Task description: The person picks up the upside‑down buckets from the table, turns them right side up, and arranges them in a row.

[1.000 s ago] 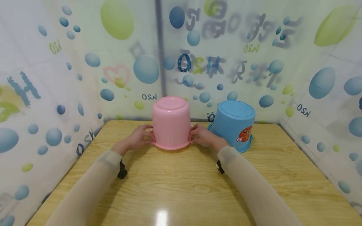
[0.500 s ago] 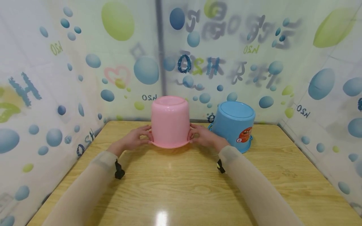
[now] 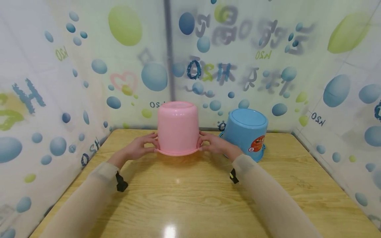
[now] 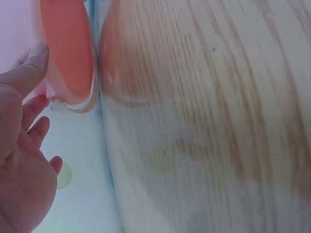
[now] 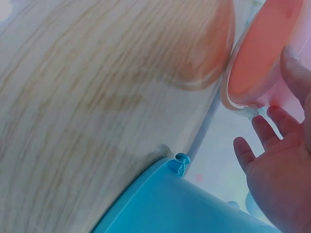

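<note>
An upside-down pink bucket [image 3: 178,129] stands near the back edge of the table, its near rim raised off the surface. The wrist views look into its interior [image 4: 70,46] from below, while the far part of the rim is at the table. My left hand [image 3: 138,147] grips the left side of the rim, thumb at the lip. On the opposite side my right hand [image 3: 215,144] holds the rim the same way, with its outer fingers spread apart in the right wrist view. Just right of that hand, a blue bucket [image 3: 242,132] is also upside down.
The wooden table [image 3: 190,198] reaches a patterned curtain [image 3: 154,77] behind and at both sides. A red label [image 3: 257,144] marks the blue bucket's front. Its rim [image 5: 138,187] lies on the table close below my right hand.
The pink bucket's near rim has risen from the table, and the bucket has shifted slightly left. Both hands keep their hold. The blue bucket stays in place while the head view tilts up slightly.
</note>
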